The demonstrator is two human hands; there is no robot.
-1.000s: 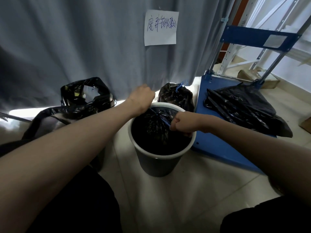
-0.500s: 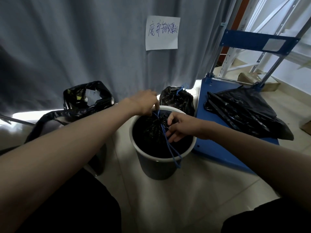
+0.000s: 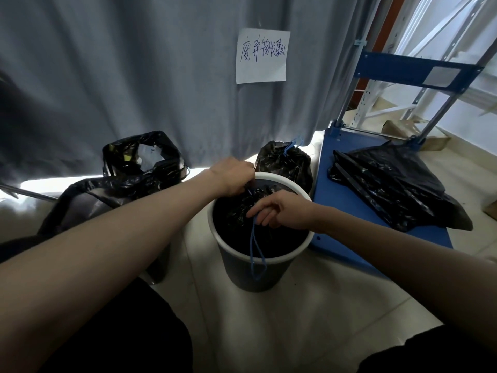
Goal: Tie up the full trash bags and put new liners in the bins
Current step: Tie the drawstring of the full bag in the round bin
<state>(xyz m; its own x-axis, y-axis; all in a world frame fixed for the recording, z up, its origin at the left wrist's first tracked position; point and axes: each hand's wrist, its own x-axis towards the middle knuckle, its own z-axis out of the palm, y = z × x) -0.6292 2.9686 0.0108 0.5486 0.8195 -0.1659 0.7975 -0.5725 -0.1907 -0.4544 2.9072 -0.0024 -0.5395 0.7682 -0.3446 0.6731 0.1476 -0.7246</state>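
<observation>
Blue drawstring (image 3: 255,254) is now hanging slack over the white-rimmed bin (image 3: 304,244) at frame centre, versus taut a second ago. Right hand (image 3: 279,212) is pinching it near the gathered black bag (image 3: 242,208); left hand (image 3: 232,177) is gripping the neck. Knot likely being formed next.

We have one view only, from a wide-angle camera worn on the head, looking forward and down. It sits close: both forearms reach out from the lower corners toward the bin (image 3: 259,275) on the floor (image 3: 309,313) at mid-frame. Ahead, a grey curtain (image 3: 134,76) fills the upper frame; a blue cart (image 3: 349,238) stands at right.
</observation>
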